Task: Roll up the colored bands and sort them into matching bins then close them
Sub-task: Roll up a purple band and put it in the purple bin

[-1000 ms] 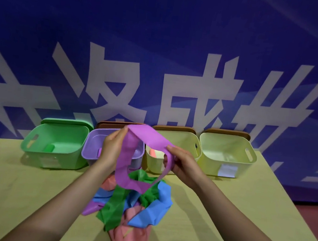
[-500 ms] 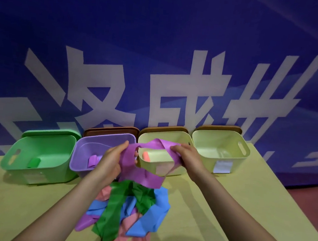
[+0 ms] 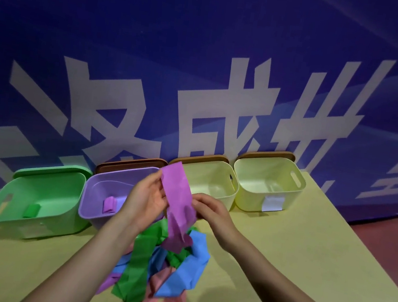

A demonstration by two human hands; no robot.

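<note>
fingers (image 3: 156, 179) of the left hand (image 3: 145, 200) are curled around the upper part of the purple band (image 3: 178, 198), pinching it near its top edge, and the right hand (image 3: 211, 208) pinches the same band lower down from the other side, so both hands are holding it up in the air above the pile (image 3: 165, 272). there's bare table (image 3: 282, 241) to the right of the pile and more to the left in front of the green bin (image 3: 36, 201), so room on both sides. the four bins sit in a row along the table's far edge, right against the blue wall (image 3: 205, 51): green, then the purple bin (image 3: 109, 197), then two pale yellow bins (image 3: 214, 180) (image 3: 269, 184), all open, with lids standing behind them. the band itself is a flat purple strip, top end sticking up past the left fingers, lower end hanging loose and crumpled down onto the pile. pile is green, blue, pink and purple bands tangled together. one small green roll (image 3: 31, 210) is in the green bin, one purple roll (image 3: 109, 205) in the purple one.
</note>
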